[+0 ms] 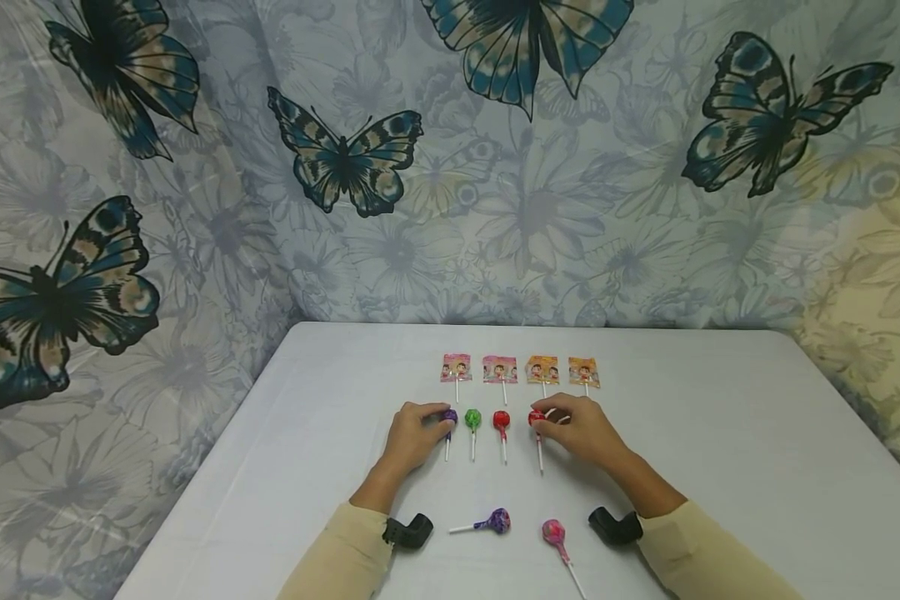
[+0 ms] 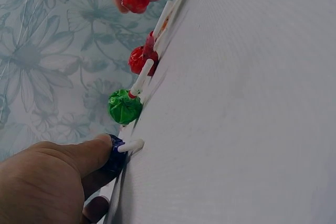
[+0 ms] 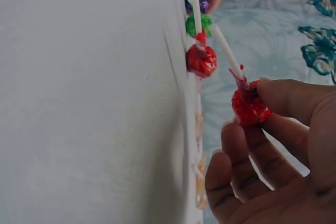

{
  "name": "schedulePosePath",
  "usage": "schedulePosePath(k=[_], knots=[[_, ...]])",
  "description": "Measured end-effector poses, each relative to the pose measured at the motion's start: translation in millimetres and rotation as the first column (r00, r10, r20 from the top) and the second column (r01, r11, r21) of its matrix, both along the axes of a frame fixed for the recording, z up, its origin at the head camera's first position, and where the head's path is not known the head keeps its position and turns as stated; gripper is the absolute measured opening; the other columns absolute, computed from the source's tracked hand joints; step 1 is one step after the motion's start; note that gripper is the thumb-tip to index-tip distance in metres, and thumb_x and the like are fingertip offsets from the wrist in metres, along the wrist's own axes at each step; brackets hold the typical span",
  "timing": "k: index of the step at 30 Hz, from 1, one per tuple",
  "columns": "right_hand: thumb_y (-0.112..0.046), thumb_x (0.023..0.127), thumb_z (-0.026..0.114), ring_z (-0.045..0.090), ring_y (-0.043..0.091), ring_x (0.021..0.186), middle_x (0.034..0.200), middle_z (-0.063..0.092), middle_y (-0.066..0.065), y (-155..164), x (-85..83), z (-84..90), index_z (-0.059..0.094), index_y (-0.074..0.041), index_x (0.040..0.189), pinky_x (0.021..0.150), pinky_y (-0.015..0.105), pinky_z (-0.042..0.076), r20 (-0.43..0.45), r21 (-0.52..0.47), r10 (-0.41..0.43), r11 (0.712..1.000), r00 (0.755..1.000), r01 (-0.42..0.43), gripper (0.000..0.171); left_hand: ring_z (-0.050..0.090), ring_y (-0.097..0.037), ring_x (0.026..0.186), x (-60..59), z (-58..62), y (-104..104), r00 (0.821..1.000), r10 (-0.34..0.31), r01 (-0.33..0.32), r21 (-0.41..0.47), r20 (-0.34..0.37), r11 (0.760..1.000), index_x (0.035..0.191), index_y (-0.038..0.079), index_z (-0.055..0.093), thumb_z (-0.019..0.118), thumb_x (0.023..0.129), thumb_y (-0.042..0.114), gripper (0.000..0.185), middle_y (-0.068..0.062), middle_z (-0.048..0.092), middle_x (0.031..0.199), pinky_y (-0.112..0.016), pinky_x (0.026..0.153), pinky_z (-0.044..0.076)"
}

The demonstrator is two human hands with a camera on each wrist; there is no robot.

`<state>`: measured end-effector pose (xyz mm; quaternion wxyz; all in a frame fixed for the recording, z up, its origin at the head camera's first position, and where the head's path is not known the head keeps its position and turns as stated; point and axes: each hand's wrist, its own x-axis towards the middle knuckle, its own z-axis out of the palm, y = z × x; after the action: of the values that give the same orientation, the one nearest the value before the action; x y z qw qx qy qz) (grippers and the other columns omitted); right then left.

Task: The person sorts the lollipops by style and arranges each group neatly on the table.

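Note:
Between thumb and fingers, my left hand [image 1: 416, 435] pinches the head of a purple lollipop [image 1: 451, 415], its white stick toward me. My right hand [image 1: 581, 429] pinches a red lollipop [image 3: 251, 106] by its wrapped head, stick also toward me. Between the two hands lie a green lollipop [image 1: 473, 419] and another red lollipop [image 1: 501, 420], side by side in one row. Closer to me, a second purple lollipop [image 1: 499, 522] lies sideways with its stick to the left. A pink lollipop [image 1: 553, 532] rests slantwise to its right.
Behind the row, several flat-wrapped lollipops stand in a line, pink ones such as this pink packet [image 1: 500, 369] on the left and orange ones such as this orange packet [image 1: 542, 369] on the right. All lie on a white table [image 1: 270, 500] against a butterfly-patterned cloth [image 1: 540, 208].

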<state>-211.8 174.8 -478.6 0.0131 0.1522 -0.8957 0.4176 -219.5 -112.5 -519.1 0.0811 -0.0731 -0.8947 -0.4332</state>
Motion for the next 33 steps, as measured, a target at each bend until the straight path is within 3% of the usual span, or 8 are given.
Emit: schedulePosePath(k=[14,26,33], knots=[[-0.014,0.083,0.076,0.062,0.017,0.080,0.089,0.069,0.001,-5.0,-11.0,-9.0,0.074,-0.006,0.103,0.065,0.032,0.049,0.083,0.013,-0.014,1.000,0.996,0.013,0.022,0.056,-0.029,0.105,0.1,-0.2,0.4,1.000,-0.008,0.008,-0.008,-0.001,1.000,0.109,0.013,0.075,0.077,0.083,0.019,0.026,-0.008,0.062,0.105,-0.047,0.092,0.043],[-0.016,0.084,0.076,0.060,0.016,0.080,0.088,0.068,-0.001,-8.7,-14.3,-11.8,0.074,-0.008,0.103,0.067,0.034,0.048,0.087,0.081,-0.044,0.996,0.995,0.037,0.022,0.057,-0.027,0.101,-1.7,-1.2,-0.1,1.000,-0.004,0.004,-0.008,-0.007,1.000,0.109,0.013,0.075,0.077,0.083,0.019,0.026,-0.007,0.062,0.102,-0.045,0.090,0.044],[-0.019,0.084,0.076,0.057,0.015,0.076,0.086,0.067,-0.002,-10.7,-13.9,-11.6,0.075,-0.010,0.103,0.065,0.034,0.046,0.077,0.102,-0.062,0.993,0.995,0.054,0.022,0.055,-0.031,0.114,-1.4,1.1,-0.8,1.000,-0.024,0.024,-0.003,0.003,1.000,0.111,0.011,0.074,0.076,0.084,0.017,0.027,-0.008,0.065,0.112,-0.047,0.098,0.040]])
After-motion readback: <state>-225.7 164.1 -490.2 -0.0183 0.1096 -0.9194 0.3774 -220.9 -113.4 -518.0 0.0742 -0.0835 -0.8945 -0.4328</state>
